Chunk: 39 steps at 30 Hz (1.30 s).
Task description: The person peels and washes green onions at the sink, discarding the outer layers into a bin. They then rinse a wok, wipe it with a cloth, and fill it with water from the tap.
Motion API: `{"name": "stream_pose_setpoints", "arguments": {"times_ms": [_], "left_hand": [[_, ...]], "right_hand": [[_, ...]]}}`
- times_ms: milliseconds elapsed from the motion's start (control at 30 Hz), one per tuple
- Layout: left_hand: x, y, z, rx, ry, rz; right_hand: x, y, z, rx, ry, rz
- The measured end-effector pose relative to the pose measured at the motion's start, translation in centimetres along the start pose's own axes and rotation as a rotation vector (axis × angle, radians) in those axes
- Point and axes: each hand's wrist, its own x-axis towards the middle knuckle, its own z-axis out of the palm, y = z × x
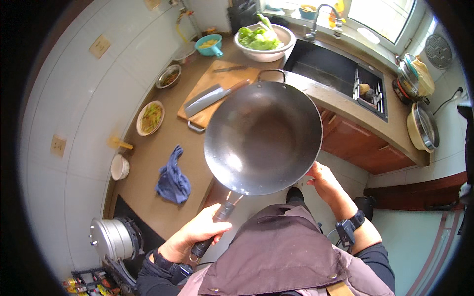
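Observation:
A dark metal wok (263,137) is held up in front of me, its bare inside facing up at me. My left hand (203,229) is wrapped around its black-taped handle (224,212). At the wok's lower right rim, my right hand (326,181) grips the edge, with some fingers hidden beneath it. The wok's far loop handle (272,71) reaches over the right part of a wooden cutting board (207,113). On that board lie a cleaver (211,101) and a smaller knife (231,69).
Left counter: blue cloth (173,177), plate of cut vegetables (150,117), metal bowl (169,76), white cup (120,167), silver pot (111,238) on the stove. Farther back: turquoise strainer (209,45), basin of lettuce (259,40). The sink (322,70) is at the right.

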Motion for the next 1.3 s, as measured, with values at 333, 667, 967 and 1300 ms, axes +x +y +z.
{"name": "stream_pose_setpoints", "arguments": {"times_ms": [333,667,967,1300], "left_hand": [[18.1,14.9,8.8,0.277,-0.170,-0.035],[35.9,27.1,10.3,0.414,-0.170,0.071],[49.0,32.6,8.2,0.259,-0.211,0.019],[58.6,31.6,8.8,-0.044,-0.185,-0.047]], "right_hand": [[3.7,-4.6,-17.4,0.141,0.346,0.035],[19.5,-12.8,-29.6,0.190,0.421,-0.003],[32.8,-15.6,-36.6,0.455,0.540,0.099],[43.0,-12.5,-42.9,0.562,0.450,0.156]]}}
